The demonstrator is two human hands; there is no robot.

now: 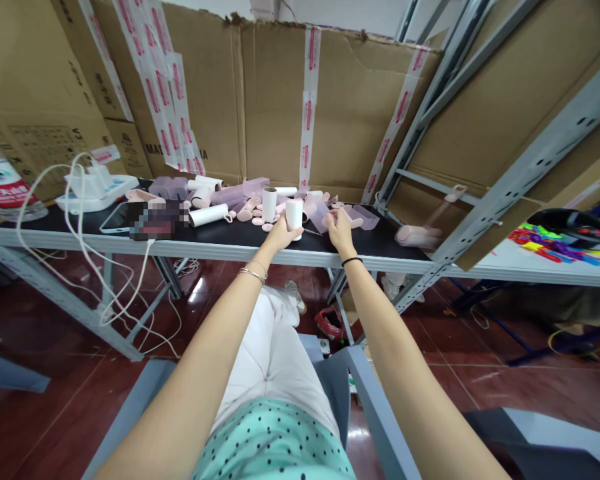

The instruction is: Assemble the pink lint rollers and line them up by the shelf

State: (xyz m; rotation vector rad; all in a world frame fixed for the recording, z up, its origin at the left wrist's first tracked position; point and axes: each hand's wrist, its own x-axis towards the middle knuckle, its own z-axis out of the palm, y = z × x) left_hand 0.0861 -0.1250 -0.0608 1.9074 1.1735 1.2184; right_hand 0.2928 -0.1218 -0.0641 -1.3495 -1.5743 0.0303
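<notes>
My left hand is wrapped round a short white cylinder, holding it upright near the front edge of the black tabletop. A second open-ended white tube stands just to its left. My right hand is closed, its fingers curled among translucent lilac plastic pieces; what is in them is hidden. A thin, pointed rod shows between my hands, and I cannot tell whether the right hand grips it. Small pale-pink parts lie behind the left hand.
A white tube with a loop lies left of the hands. Further left are a phone, a power strip with hanging white cables, and a bottle. Cardboard walls the back. A metal post rises at the right.
</notes>
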